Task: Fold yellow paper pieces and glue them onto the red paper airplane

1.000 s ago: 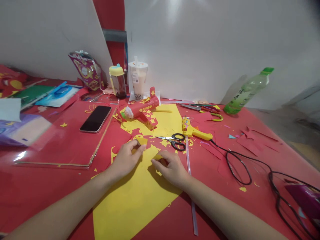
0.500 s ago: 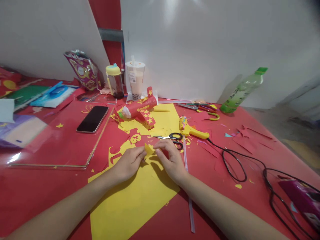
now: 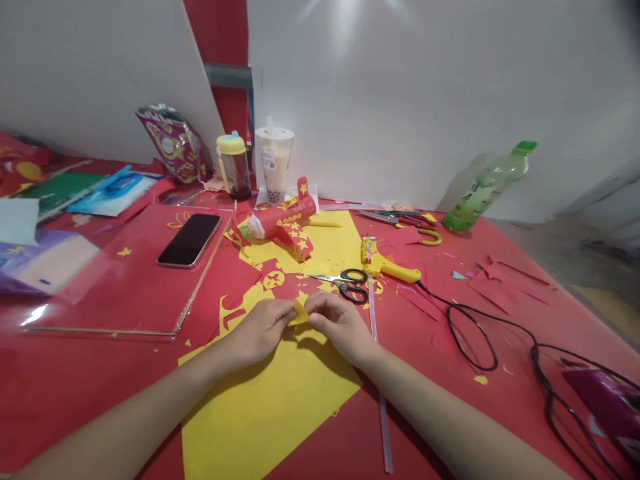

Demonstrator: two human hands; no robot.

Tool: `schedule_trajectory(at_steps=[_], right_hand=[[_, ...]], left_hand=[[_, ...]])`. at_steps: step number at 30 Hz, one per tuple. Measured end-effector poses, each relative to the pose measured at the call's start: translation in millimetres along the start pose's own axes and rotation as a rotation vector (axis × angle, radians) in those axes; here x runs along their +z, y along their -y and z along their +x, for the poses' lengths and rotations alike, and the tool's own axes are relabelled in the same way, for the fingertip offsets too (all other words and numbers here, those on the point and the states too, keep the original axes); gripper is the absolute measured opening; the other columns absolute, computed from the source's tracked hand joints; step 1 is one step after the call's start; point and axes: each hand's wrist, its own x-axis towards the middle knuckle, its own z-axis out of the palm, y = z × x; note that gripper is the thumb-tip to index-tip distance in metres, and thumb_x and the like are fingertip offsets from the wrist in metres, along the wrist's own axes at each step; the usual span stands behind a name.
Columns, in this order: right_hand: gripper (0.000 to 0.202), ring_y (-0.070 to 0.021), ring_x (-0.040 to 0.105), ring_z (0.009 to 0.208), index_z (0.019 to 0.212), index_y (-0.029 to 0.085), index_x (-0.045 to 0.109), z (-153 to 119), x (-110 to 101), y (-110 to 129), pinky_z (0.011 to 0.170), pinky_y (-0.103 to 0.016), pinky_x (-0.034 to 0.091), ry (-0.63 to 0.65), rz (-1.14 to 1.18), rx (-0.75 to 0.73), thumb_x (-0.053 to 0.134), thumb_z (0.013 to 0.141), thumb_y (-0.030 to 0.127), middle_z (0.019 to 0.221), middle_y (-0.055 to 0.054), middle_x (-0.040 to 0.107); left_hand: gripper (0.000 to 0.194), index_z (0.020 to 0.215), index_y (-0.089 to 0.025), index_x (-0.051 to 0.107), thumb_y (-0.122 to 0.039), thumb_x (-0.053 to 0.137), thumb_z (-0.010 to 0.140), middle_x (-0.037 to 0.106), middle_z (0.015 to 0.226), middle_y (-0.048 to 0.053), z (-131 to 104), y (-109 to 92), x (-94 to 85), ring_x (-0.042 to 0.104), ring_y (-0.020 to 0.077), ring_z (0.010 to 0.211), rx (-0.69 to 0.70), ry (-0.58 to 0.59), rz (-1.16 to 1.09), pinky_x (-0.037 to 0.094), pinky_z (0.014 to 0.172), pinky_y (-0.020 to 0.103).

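Observation:
Between my two hands is a small piece of yellow paper (image 3: pixel 300 313), bent or folded. My left hand (image 3: pixel 265 328) pinches its left side, and the fingers of my right hand (image 3: pixel 341 325) are closed on its right side. Both hands hover low over a large yellow sheet (image 3: pixel 260 420). Just beyond them lie black-handled scissors (image 3: pixel 345 283), blades pointing left. A red paper model with yellow stars (image 3: pixel 283 220) rests farther back on another yellow sheet (image 3: pixel 345 240).
At the right are a yellow glue gun (image 3: pixel 395 268) with a looping black cord (image 3: pixel 465 308) and a clear glue stick (image 3: pixel 384 427). A phone (image 3: pixel 190 240) lies left. A milk tea cup (image 3: pixel 275 163), a yellow-lidded bottle (image 3: pixel 234 167) and a green bottle (image 3: pixel 487 190) stand behind.
The small yellow paper has tilted flatter between my fingers. My right fingers have curled in closer around its edge. The view has shifted slightly.

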Motion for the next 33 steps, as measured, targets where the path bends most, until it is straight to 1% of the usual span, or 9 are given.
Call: schedule_trajectory(at_steps=[6, 11, 14, 17, 20, 25, 29, 32, 33], right_hand=[[0.008, -0.0110, 0.050, 0.067, 0.074, 0.019, 0.056, 0.3, -2.2, 1.3, 0.066, -0.027, 0.041, 0.030, 0.098, 0.110, 0.056, 0.071, 0.026, 0.070, 0.001, 0.055], [0.009, -0.0104, 0.050, 0.064, 0.071, 0.018, 0.056, 0.7, -0.5, 4.0, 0.064, -0.026, 0.040, 0.034, 0.125, 0.135, 0.057, 0.070, 0.027, 0.067, 0.001, 0.054], [0.009, -0.0100, 0.049, 0.062, 0.071, 0.018, 0.056, 0.0, 0.3, 5.5, 0.062, -0.025, 0.040, 0.011, 0.121, 0.161, 0.055, 0.071, 0.027, 0.066, 0.002, 0.053], [0.009, -0.0099, 0.048, 0.063, 0.074, 0.019, 0.055, -0.7, 0.4, 5.7, 0.061, -0.025, 0.039, -0.026, 0.104, 0.182, 0.056, 0.068, 0.026, 0.067, 0.002, 0.053], [0.010, -0.0099, 0.048, 0.061, 0.074, 0.018, 0.054, -1.0, 1.0, 3.8, 0.060, -0.025, 0.039, 0.000, 0.092, 0.188, 0.055, 0.066, 0.025, 0.067, 0.002, 0.052], [0.010, -0.0103, 0.047, 0.059, 0.072, 0.018, 0.050, -1.2, 3.8, -0.2, 0.057, -0.025, 0.039, -0.007, -0.039, 0.147, 0.052, 0.066, 0.025, 0.066, 0.001, 0.051], [0.009, -0.0094, 0.044, 0.054, 0.066, 0.018, 0.048, -2.0, 5.3, 1.0, 0.052, -0.023, 0.037, -0.026, -0.223, 0.114, 0.049, 0.069, 0.026, 0.060, 0.002, 0.049], [0.010, -0.0084, 0.042, 0.049, 0.062, 0.018, 0.047, -3.7, 6.1, 5.1, 0.047, -0.021, 0.035, -0.074, -0.327, 0.080, 0.049, 0.069, 0.025, 0.055, 0.003, 0.048], [0.010, -0.0081, 0.041, 0.047, 0.061, 0.018, 0.047, -4.3, 6.3, 6.7, 0.045, -0.020, 0.034, -0.097, -0.358, 0.062, 0.050, 0.069, 0.023, 0.054, 0.003, 0.048]], left_hand=[[0.025, 0.057, -0.018, 0.032, -0.021, 0.030, 0.082, 0.040, 0.056, -0.002, 0.0, -2.2, -1.1, 0.039, 0.0110, 0.053, 0.008, 0.029, 0.012, 0.028, 0.053, 0.022], [0.027, 0.058, -0.018, 0.034, -0.024, 0.030, 0.083, 0.042, 0.056, -0.003, -0.4, -1.5, -0.8, 0.040, 0.0108, 0.053, 0.054, 0.043, 0.010, 0.029, 0.053, 0.021], [0.028, 0.058, -0.018, 0.035, -0.024, 0.029, 0.084, 0.044, 0.056, -0.002, -0.7, -1.0, 0.0, 0.041, 0.0116, 0.054, 0.041, 0.043, 0.067, 0.030, 0.054, 0.022], [0.031, 0.060, -0.017, 0.039, -0.027, 0.027, 0.086, 0.047, 0.060, 0.000, -1.3, -1.3, 0.1, 0.043, 0.0131, 0.057, 0.053, 0.068, 0.122, 0.033, 0.060, 0.025], [0.033, 0.061, -0.017, 0.043, -0.028, 0.026, 0.087, 0.049, 0.061, 0.000, -1.9, -1.5, 0.3, 0.044, 0.0140, 0.060, 0.103, 0.078, 0.165, 0.034, 0.067, 0.028], [0.033, 0.062, -0.016, 0.044, -0.025, 0.026, 0.088, 0.048, 0.060, -0.001, -2.7, -0.6, 2.9, 0.044, 0.0132, 0.059, 0.159, 0.068, 0.213, 0.033, 0.070, 0.030], [0.029, 0.066, -0.016, 0.047, -0.019, 0.027, 0.087, 0.051, 0.065, 0.002, -4.9, -2.4, 4.3, 0.045, 0.0157, 0.066, 0.239, 0.039, 0.325, 0.032, 0.074, 0.034], [0.025, 0.073, -0.015, 0.048, -0.022, 0.028, 0.087, 0.053, 0.073, 0.004, -6.9, -5.9, 3.6, 0.046, 0.0174, 0.072, 0.253, 0.022, 0.335, 0.032, 0.076, 0.036], [0.020, 0.076, -0.015, 0.048, -0.026, 0.034, 0.085, 0.054, 0.076, 0.005, -7.5, -6.9, 3.3, 0.047, 0.0183, 0.075, 0.250, 0.029, 0.320, 0.032, 0.077, 0.037]])
